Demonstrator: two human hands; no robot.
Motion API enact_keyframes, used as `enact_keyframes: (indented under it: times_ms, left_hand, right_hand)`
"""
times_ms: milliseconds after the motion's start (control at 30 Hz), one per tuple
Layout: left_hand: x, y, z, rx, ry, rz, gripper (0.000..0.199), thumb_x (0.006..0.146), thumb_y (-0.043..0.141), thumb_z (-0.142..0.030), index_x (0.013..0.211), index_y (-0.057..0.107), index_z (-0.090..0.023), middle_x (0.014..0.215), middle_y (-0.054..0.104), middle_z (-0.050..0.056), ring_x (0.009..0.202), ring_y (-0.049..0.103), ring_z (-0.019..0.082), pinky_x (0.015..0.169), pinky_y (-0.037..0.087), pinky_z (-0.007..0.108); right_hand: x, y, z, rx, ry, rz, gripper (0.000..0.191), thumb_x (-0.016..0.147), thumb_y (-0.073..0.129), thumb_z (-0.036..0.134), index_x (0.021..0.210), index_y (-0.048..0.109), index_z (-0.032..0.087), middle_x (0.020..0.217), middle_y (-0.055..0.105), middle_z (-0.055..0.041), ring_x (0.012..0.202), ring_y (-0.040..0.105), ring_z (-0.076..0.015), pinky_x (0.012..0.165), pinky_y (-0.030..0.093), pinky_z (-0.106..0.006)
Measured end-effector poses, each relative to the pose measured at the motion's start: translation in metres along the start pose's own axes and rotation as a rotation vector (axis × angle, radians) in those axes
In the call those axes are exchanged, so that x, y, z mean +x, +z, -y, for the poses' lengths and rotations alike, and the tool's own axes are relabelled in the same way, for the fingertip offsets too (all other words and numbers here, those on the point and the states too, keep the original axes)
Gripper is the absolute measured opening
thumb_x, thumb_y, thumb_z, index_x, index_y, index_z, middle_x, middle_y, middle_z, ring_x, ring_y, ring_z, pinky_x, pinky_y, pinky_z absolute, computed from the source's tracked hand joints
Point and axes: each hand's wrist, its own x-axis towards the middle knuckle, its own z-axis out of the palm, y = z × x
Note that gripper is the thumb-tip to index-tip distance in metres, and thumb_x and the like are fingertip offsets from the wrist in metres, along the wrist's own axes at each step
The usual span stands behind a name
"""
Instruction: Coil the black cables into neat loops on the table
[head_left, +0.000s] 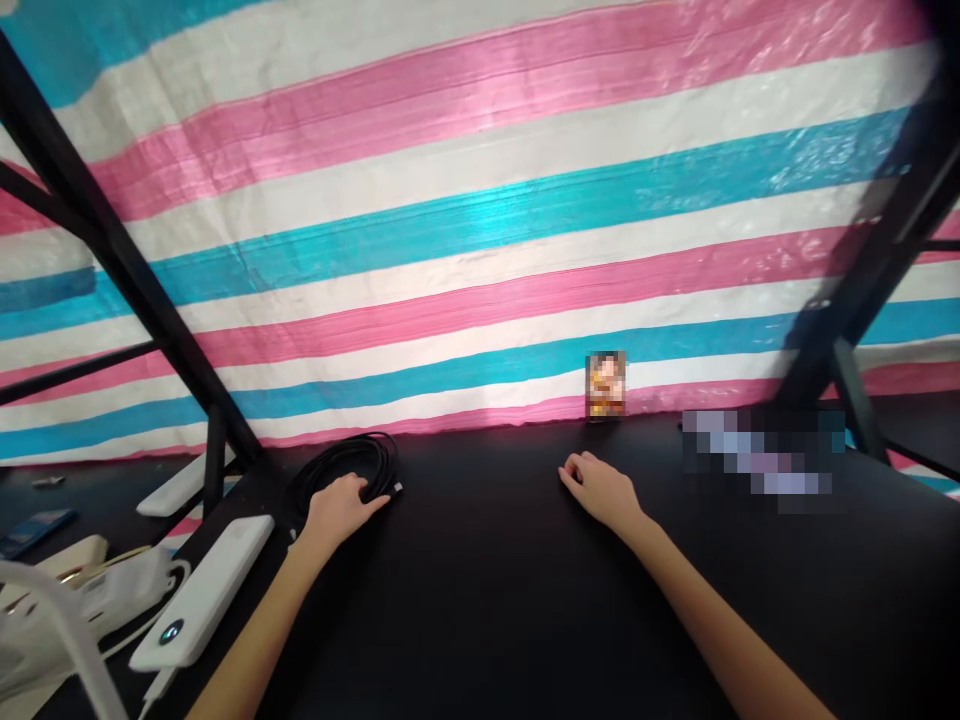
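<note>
Here, striped sheeting (480,225) backs the black table (480,590); left grip (342,505) spread, right grip (602,488) curled.

one head-worn view from just above, forward-down over both hands (339,508) (602,490) toward striped sheeting (487,215)

no word, brand or number can be read. toward eight o'clock from the centre of the view, a round display (172,632) glows on the white slab-shaped device (217,580), its content too small to make out. farther out the same way, the white adapter (112,597) has only blurred marks. pixelation hides any lettering on the small card (605,386) near three o'clock.
</note>
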Motion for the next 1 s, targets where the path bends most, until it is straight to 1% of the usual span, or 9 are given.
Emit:
enact_keyframes:
  times_ms: [133, 367, 500, 600, 700, 800, 867, 933, 1000]
  left_hand:
    - [0.000, 0.002, 0.010, -0.019, 0.022, -0.006, 0.035, 0.076, 0.054, -0.050, 0.087, 0.070, -0.022, 0.099, 0.070, 0.008, 0.095, 0.064, 0.031, 0.068, 0.047, 0.032]
    - [-0.006, 0.005, 0.020, -0.137, -0.001, -0.079, 0.039, 0.086, 0.038, -0.047, 0.096, 0.066, -0.022, 0.105, 0.070, 0.006, 0.101, 0.063, 0.026, 0.078, 0.048, 0.032]
    - [-0.011, 0.011, 0.015, -0.200, -0.004, -0.170, 0.045, 0.088, 0.029, -0.044, 0.112, 0.057, -0.018, 0.111, 0.066, 0.009, 0.101, 0.063, 0.025, 0.082, 0.049, 0.034]
    - [-0.017, 0.016, 0.007, -0.226, 0.032, -0.208, 0.045, 0.086, 0.034, -0.040, 0.121, 0.052, -0.018, 0.117, 0.063, 0.008, 0.102, 0.062, 0.023, 0.088, 0.047, 0.034]
    - [-0.023, 0.017, -0.002, -0.228, 0.052, -0.231, 0.045, 0.086, 0.037, -0.039, 0.124, 0.051, -0.020, 0.122, 0.059, 0.008, 0.104, 0.060, 0.022, 0.092, 0.044, 0.034]
    - [-0.026, 0.017, -0.005, -0.206, 0.001, -0.257, 0.045, 0.083, 0.042, -0.040, 0.118, 0.057, -0.017, 0.118, 0.061, 0.012, 0.107, 0.057, 0.028, 0.093, 0.042, 0.040]
    - [-0.026, 0.017, -0.003, -0.202, -0.050, -0.258, 0.039, 0.079, 0.048, -0.042, 0.105, 0.065, -0.017, 0.107, 0.065, 0.013, 0.104, 0.058, 0.031, 0.090, 0.043, 0.042]
    - [-0.026, 0.018, 0.000, -0.227, -0.082, -0.249, 0.032, 0.078, 0.051, -0.043, 0.090, 0.070, -0.019, 0.098, 0.068, 0.011, 0.097, 0.061, 0.030, 0.086, 0.045, 0.039]
    - [-0.025, 0.016, 0.002, -0.273, -0.109, -0.259, 0.030, 0.079, 0.050, -0.043, 0.084, 0.070, -0.021, 0.098, 0.069, 0.008, 0.093, 0.063, 0.027, 0.081, 0.046, 0.034]
  right_hand:
    - [-0.002, -0.001, -0.001, 0.028, -0.002, -0.016, 0.022, 0.089, 0.044, 0.032, 0.076, 0.057, 0.019, 0.084, 0.057, -0.0021, 0.073, 0.055, -0.0150, 0.053, 0.024, -0.025]
    - [-0.005, -0.002, 0.000, 0.036, 0.008, -0.029, 0.020, 0.089, 0.046, 0.031, 0.077, 0.057, 0.020, 0.086, 0.057, -0.0026, 0.080, 0.055, -0.0160, 0.055, 0.025, -0.025]
    - [-0.008, -0.002, 0.000, 0.036, -0.003, -0.028, 0.020, 0.089, 0.046, 0.031, 0.077, 0.057, 0.020, 0.087, 0.057, -0.0029, 0.083, 0.055, -0.0164, 0.056, 0.025, -0.025]
    - [-0.012, -0.002, 0.001, 0.034, -0.024, -0.024, 0.020, 0.089, 0.046, 0.031, 0.077, 0.057, 0.020, 0.087, 0.057, -0.0032, 0.082, 0.056, -0.0165, 0.058, 0.027, -0.025]
    - [-0.015, -0.004, 0.003, 0.030, -0.056, -0.012, 0.020, 0.089, 0.047, 0.031, 0.077, 0.058, 0.020, 0.087, 0.058, -0.0034, 0.081, 0.056, -0.0164, 0.059, 0.029, -0.026]
    - [-0.017, -0.004, 0.004, 0.018, -0.071, -0.008, 0.019, 0.088, 0.047, 0.031, 0.077, 0.058, 0.020, 0.087, 0.058, -0.0035, 0.081, 0.056, -0.0167, 0.060, 0.030, -0.026]
    - [-0.018, -0.003, 0.005, 0.005, -0.065, -0.016, 0.019, 0.089, 0.047, 0.031, 0.078, 0.059, 0.020, 0.087, 0.058, -0.0041, 0.083, 0.056, -0.0176, 0.061, 0.031, -0.026]
    - [-0.019, -0.002, 0.007, -0.010, -0.053, -0.026, 0.020, 0.089, 0.045, 0.030, 0.079, 0.059, 0.019, 0.088, 0.059, -0.0049, 0.084, 0.056, -0.0186, 0.063, 0.032, -0.027]
    - [-0.020, -0.002, 0.010, -0.022, -0.045, -0.032, 0.020, 0.089, 0.045, 0.030, 0.080, 0.059, 0.019, 0.089, 0.058, -0.0056, 0.085, 0.056, -0.0192, 0.064, 0.032, -0.028]
